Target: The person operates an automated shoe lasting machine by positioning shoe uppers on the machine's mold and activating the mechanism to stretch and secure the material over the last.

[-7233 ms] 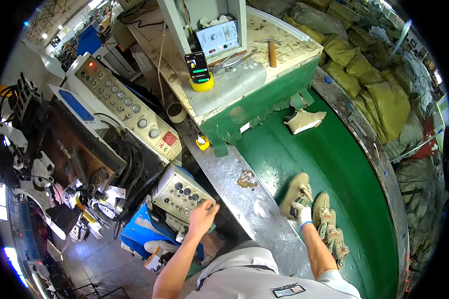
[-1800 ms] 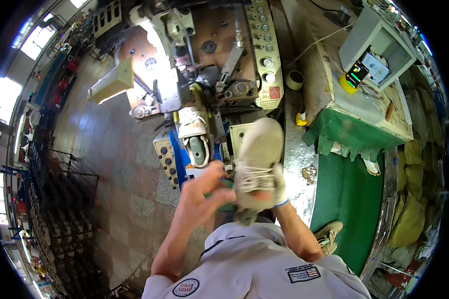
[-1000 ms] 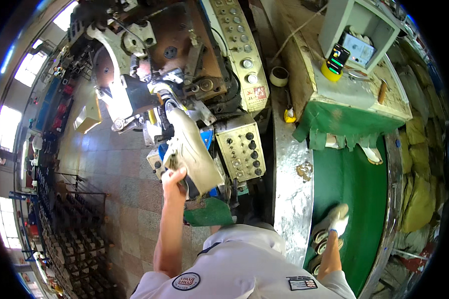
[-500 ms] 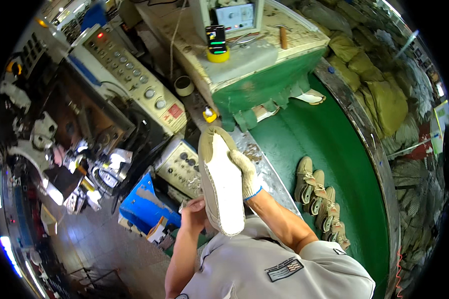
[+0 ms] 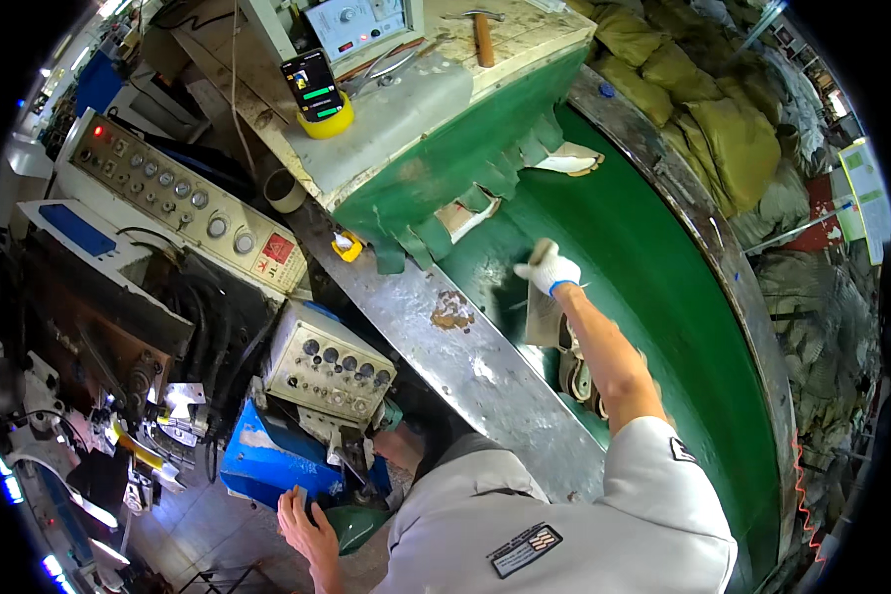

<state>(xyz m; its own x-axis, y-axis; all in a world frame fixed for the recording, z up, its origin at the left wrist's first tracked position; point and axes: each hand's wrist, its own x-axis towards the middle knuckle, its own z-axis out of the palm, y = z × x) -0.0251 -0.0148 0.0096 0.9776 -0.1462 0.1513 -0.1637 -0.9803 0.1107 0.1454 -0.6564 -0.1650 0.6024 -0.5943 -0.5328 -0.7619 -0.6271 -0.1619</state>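
My right hand [image 5: 552,272], in a white knit glove with a blue cuff, grips a beige shoe [image 5: 543,319] at its upper end. The shoe is held above or against the green conveyor belt [image 5: 653,238]; whether it touches the belt I cannot tell. Close behind it, several beige lace-up shoes [image 5: 576,378] stand in a row, partly hidden by my right forearm. My bare left hand [image 5: 309,525] is low on the left, fingers apart, beside the blue machine housing [image 5: 267,460]. No held object shows in it.
A metal ledge [image 5: 465,366] borders the belt. Ahead stands a bench [image 5: 386,119] with a phone [image 5: 312,84] on a yellow holder and a hammer [image 5: 483,40]. Control panels [image 5: 332,366] and machinery are to the left. Shoe parts [image 5: 569,158] poke from under the green curtain.
The shoe, earlier sole-up between both hands, has moved rightward over the belt in my right hand. My left hand has let go and dropped down left. The view has shifted right.
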